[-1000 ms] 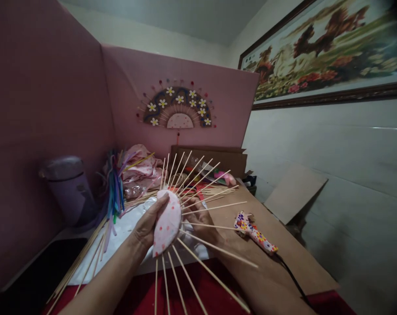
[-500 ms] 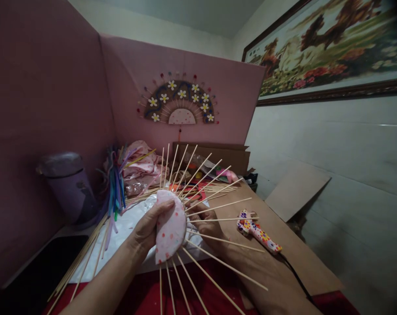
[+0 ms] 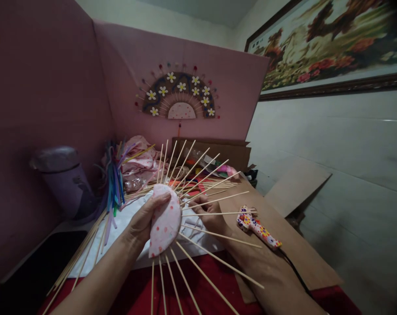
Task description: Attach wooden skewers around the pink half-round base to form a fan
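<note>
A pink partition (image 3: pixel 70 87) backs the table; a cardboard sheet (image 3: pixel 283 258) lies at right; over the table's near edge the left hand (image 3: pixel 141 223) clasps the dotted pad (image 3: pixel 165 218), thumb pressed on its face, skewers (image 3: pixel 218 200) fanning out; the right hand (image 3: pixel 214 221) sits behind them, fingers curled, grip unclear; the glue gun (image 3: pixel 258 227) lies just beside.

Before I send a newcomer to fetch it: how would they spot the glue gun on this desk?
Find the brown cardboard sheet lying at the right, under the framed painting. The glue gun lies on it beside the right hand; it alone is covered in bright coloured dots and trails a black cord.
</note>
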Available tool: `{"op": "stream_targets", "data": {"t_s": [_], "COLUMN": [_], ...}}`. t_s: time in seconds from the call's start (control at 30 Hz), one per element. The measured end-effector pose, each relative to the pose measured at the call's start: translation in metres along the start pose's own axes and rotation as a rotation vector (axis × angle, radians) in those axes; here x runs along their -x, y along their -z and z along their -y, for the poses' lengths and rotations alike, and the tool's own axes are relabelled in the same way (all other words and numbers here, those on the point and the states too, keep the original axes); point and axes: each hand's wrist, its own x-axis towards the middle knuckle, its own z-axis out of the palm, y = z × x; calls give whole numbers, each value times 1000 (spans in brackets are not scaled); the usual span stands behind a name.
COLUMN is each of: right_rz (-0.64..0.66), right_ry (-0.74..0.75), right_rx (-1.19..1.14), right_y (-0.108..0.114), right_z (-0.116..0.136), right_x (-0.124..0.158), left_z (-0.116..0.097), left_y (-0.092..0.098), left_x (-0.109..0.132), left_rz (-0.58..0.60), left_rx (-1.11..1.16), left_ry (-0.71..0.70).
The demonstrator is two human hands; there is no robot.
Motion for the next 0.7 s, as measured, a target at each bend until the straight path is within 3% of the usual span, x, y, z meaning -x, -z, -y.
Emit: {"op": "stream_targets", "data": {"t_s": [0.1,0.2,0.7], "right_rz": [-6,-1,81], "right_ry": [23,9,18], "right_rx": [-28,-22,-139], "right_y": [-14,-13,-1], "right_z": [-24,-34,-26], "right_x": [-31,-35,-32], "left_z": [-3,-3,-2], "left_y": [2,3,8], "left_x": [1,1,-2], "left_rz": [14,15,21], "left_rx": [-27,-41,-49], "left_ry": [-1,26,-11]}}
